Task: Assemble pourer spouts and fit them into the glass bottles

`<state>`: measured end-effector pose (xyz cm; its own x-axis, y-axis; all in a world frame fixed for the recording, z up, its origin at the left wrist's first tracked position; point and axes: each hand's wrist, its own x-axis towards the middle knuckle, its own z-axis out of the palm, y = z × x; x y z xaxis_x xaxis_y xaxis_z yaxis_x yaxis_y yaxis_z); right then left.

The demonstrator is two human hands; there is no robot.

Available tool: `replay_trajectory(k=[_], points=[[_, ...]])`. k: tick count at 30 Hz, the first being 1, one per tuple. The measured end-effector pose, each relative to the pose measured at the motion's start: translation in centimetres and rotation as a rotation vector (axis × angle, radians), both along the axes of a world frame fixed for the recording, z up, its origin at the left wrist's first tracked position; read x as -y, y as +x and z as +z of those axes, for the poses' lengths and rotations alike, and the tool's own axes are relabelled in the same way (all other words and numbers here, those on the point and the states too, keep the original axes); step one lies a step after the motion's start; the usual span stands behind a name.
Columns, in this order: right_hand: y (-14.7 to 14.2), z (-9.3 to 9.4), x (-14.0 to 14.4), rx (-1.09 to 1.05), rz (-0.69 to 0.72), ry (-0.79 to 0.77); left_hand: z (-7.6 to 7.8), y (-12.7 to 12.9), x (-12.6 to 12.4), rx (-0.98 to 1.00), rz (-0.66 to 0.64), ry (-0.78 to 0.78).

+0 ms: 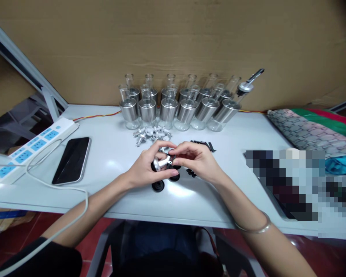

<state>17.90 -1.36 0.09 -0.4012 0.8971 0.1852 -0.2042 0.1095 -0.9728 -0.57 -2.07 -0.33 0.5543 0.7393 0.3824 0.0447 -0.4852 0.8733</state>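
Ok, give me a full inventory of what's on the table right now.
glass bottles: about twelve, clear with silver sleeves, two rows at the table's back edge; the rightmost one carries a spout cap.
loose silver spouts: small pile, silver, in front of the bottles.
black rubber stoppers: a few, black, under and beside the hands.
black small parts: small heap, right of the hands.
phone: one, black, left, face up.
power strip: one, white and blue, far left.
folded cloth: patterned, green and red, right.
table: one, white.
left hand: grips a silver spout piece.
right hand: fingers pinch at that same piece.
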Motion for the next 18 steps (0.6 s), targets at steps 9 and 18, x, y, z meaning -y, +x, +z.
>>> replay_trajectory(k=[9,18], points=[[0.13,0.33,-0.02,0.040,0.057,-0.017,-0.09,0.17,-0.01,-0.050,0.066,0.170],[0.37,0.64,-0.14,0.035,0.142,-0.164,-0.42,-0.04,-0.21,-0.059,0.055,0.219]])
